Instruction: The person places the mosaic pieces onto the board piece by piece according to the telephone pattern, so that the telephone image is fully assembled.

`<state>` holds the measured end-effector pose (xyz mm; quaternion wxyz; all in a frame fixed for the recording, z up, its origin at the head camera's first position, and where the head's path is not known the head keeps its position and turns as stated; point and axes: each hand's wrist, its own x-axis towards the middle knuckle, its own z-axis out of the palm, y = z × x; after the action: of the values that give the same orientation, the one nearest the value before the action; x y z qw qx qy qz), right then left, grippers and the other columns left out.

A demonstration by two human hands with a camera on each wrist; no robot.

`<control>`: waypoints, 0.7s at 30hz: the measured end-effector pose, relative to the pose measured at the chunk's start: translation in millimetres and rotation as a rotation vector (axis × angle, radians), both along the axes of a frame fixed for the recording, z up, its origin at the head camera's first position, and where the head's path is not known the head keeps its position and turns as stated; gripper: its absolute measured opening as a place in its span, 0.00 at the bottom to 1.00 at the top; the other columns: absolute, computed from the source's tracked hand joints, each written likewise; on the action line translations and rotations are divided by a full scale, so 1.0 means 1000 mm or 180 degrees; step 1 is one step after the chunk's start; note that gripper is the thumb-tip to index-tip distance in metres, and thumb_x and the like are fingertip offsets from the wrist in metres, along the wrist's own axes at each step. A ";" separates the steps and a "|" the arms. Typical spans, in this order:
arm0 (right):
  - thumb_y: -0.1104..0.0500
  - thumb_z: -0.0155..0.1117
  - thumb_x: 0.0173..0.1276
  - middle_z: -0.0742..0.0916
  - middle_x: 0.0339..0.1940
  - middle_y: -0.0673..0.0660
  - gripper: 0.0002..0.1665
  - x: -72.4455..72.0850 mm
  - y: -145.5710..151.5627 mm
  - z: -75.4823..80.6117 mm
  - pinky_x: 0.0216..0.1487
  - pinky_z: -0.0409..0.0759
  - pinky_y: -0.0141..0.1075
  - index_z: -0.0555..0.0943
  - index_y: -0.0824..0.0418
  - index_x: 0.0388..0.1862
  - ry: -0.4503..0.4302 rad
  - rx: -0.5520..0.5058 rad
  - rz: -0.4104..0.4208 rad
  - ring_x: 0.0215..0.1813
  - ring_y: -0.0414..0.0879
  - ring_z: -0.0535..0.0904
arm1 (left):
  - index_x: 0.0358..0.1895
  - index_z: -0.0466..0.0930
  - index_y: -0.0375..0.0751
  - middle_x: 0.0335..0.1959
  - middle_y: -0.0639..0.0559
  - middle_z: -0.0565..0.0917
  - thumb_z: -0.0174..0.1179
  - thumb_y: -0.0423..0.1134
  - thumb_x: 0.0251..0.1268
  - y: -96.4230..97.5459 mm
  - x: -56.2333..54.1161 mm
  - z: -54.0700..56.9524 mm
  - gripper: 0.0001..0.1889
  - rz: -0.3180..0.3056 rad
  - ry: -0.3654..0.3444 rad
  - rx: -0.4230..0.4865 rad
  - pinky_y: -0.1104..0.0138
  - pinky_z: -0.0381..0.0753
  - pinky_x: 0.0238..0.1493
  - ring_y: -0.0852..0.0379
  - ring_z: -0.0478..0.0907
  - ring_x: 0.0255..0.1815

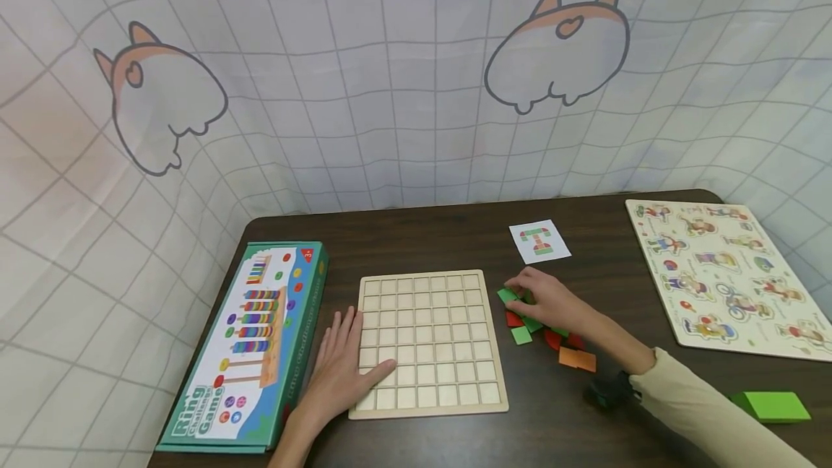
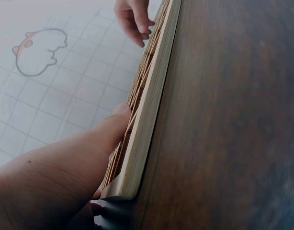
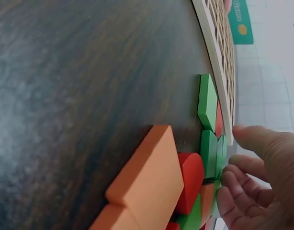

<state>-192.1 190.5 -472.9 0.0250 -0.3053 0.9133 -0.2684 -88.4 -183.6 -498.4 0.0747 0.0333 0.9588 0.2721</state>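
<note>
A wooden grid board (image 1: 440,334) lies on the dark table in front of me. My left hand (image 1: 338,367) rests at its left edge, fingers extended along the side and thumb over the lower cells. Right of the board is a small pile of coloured wooden pieces: a green square (image 1: 522,336), a red piece (image 1: 513,319) and two orange pieces (image 1: 577,360) among them. Over the pile's far end reaches my right hand (image 1: 552,298), fingertips close around a green piece (image 1: 506,296). In the right wrist view a gap shows between thumb and fingers, with no piece visible in it.
A white card (image 1: 562,250) with a red, green and orange block pattern lies behind the pile. On the left lies a Ring Challenge Game box (image 1: 260,374). A picture puzzle board (image 1: 708,276) is at the right, with a bright green block (image 1: 776,406) nearer me.
</note>
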 end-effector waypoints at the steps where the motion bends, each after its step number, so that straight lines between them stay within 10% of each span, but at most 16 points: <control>1: 0.56 0.67 0.65 0.82 0.40 0.56 0.17 0.000 -0.001 0.001 0.36 0.77 0.32 0.83 0.66 0.48 -0.0011 0.0032 -0.0027 0.37 0.45 0.77 | 0.79 0.40 0.44 0.81 0.46 0.41 0.57 0.72 0.55 0.000 0.000 0.000 0.57 -0.0002 0.0002 0.0000 0.45 0.36 0.79 0.43 0.32 0.82; 21: 0.54 0.71 0.61 0.80 0.31 0.55 0.10 0.016 -0.030 0.006 0.29 0.77 0.36 0.83 0.59 0.35 0.0421 0.0608 -0.0546 0.29 0.43 0.71 | 0.79 0.40 0.44 0.81 0.45 0.40 0.57 0.72 0.55 0.001 -0.001 -0.001 0.57 0.0024 -0.0004 -0.0008 0.45 0.36 0.78 0.43 0.32 0.82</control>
<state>-175.7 160.6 -466.9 -0.0293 -0.2393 0.9571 -0.1606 -88.9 -182.8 -499.4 0.0743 0.0294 0.9592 0.2711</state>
